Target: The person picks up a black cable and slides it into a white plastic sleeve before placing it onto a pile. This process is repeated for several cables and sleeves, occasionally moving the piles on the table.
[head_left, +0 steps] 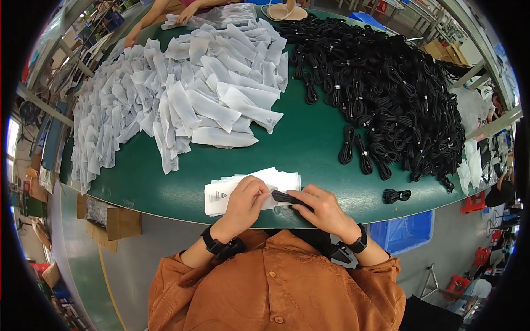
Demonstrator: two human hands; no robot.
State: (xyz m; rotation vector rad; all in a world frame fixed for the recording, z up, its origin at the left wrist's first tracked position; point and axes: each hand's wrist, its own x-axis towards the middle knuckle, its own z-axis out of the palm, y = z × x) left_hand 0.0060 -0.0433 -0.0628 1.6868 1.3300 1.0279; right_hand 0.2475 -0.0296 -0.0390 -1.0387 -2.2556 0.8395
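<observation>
Right at the near edge of the green table (309,149), a short black coiled cable (288,197) goes into a white pouch (232,190); the left hand (243,201) pinches the pouch, the right hand (320,207) grasps the cable. Bare green stretches ahead, between the heap of pouches (182,88) and the cable pile (386,88).

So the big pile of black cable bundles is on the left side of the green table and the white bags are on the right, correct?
Not quite: sides are swapped. The head view shows the black cable bundles piled on the right of the green table, white bags on the left.
</observation>
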